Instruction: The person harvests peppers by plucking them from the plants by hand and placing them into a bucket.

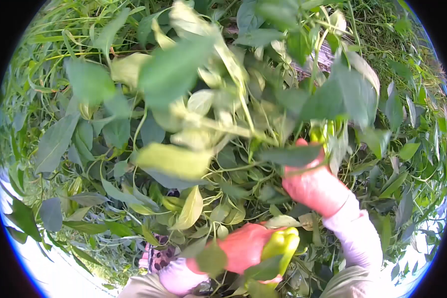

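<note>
My left hand [238, 248], in a pinkish-red glove, is closed around a light green bell pepper [282, 244] low in the view, with leaves crossing in front of both. Farther up and to the right, my right hand [313, 186], gloved alike, reaches into the pepper plant [191, 208]. Its fingers curl at a second green pepper [322, 131] that shows just above them among the foliage. A dark leaf [293, 155] covers part of these fingers, so their full hold is hidden.
Blurred leaves [176, 72] hang close in front, over the upper middle. Dense stems and foliage surround both hands. Tall grass [39, 64] grows at the far left, and more grass [382, 32] at the far right. A patterned pink-and-black cloth [159, 251] shows beside my left sleeve.
</note>
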Motion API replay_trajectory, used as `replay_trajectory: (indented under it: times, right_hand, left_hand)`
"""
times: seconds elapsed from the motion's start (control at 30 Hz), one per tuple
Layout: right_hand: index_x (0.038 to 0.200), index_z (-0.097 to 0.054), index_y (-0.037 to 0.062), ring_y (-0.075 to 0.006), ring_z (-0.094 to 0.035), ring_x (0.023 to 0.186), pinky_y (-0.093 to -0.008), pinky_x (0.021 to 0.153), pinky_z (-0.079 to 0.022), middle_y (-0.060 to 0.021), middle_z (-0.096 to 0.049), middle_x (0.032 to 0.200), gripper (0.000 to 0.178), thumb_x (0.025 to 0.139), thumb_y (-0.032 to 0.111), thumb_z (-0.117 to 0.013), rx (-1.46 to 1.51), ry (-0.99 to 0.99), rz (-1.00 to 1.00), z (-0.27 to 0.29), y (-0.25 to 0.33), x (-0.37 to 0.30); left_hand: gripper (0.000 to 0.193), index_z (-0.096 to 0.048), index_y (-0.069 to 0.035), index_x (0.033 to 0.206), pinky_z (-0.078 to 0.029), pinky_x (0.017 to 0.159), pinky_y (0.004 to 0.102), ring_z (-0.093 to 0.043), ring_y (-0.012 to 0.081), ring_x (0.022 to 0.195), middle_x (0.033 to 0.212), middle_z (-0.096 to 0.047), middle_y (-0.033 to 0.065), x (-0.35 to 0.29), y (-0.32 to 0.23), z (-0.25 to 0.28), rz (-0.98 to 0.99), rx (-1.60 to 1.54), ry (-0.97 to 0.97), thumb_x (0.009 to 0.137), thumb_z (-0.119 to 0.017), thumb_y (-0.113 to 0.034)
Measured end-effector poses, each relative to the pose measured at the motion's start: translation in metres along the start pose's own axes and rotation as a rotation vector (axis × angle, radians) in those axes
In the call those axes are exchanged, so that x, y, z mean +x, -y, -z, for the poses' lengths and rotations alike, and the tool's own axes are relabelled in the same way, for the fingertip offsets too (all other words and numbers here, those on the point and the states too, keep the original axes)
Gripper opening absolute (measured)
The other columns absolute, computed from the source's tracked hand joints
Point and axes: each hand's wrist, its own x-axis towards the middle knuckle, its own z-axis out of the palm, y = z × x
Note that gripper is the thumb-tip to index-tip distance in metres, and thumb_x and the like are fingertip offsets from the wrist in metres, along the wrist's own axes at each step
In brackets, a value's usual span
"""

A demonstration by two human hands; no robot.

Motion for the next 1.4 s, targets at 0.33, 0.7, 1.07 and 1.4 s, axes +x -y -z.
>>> replay_trajectory:
  times: [0.33,0.7,1.07,1.4]
  right_hand:
    - [0.124,-0.048,0.0112,-0.0219,-0.049,0.118,-0.0414,0.105,-0.034,-0.0017,-0.051,0.129,0.036,0.099,0.034,-0.038,0.988,0.41,-0.521,-0.036,0.074,-0.089]
    - [0.091,-0.055,0.0039,-0.0317,-0.056,0.095,-0.0402,0.08,-0.044,-0.0125,-0.059,0.094,0.022,0.069,0.001,-0.057,0.888,-0.436,-0.469,0.051,-0.012,-0.102]
    - [0.101,-0.046,0.0084,-0.0248,-0.046,0.096,-0.0366,0.093,-0.036,-0.0089,-0.048,0.104,0.02,0.091,0.025,-0.052,2.39,-0.77,-0.457,0.224,-0.022,-0.241]
    - [0.1,-0.049,0.0093,-0.0242,-0.052,0.095,-0.0354,0.082,-0.048,-0.008,-0.051,0.106,0.018,0.097,0.026,-0.044,2.419,-1.12,-0.498,0.296,0.072,-0.441]
  left_hand:
    - [0.105,-0.028,-0.011,0.146,-0.049,0.079,0.039,-0.061,0.0342,0.087,0.106,-0.062,0.012,0.003,0.048,0.008,0.305,0.184,-0.442,0.058,-0.08,-0.036]
    - [0.111,-0.026,-0.004,0.146,-0.04,0.097,0.0297,-0.054,0.0214,0.11,0.12,-0.056,0.0113,0.007,0.027,0.013,0.106,-0.008,-0.393,0.057,-0.084,-0.035]
    - [0.093,-0.026,-0.008,0.147,-0.045,0.096,0.0449,-0.056,0.032,0.11,0.116,-0.057,0.0171,-0.154,-0.085,-0.008,-0.519,-0.959,-0.758,0.072,-0.068,-0.044]
    - [0.088,-0.04,-0.001,0.136,-0.04,0.101,0.0523,-0.045,0.0453,0.122,0.123,-0.055,0.0233,-0.265,-0.134,-0.156,-0.864,-1.038,-0.791,0.076,-0.067,-0.059]
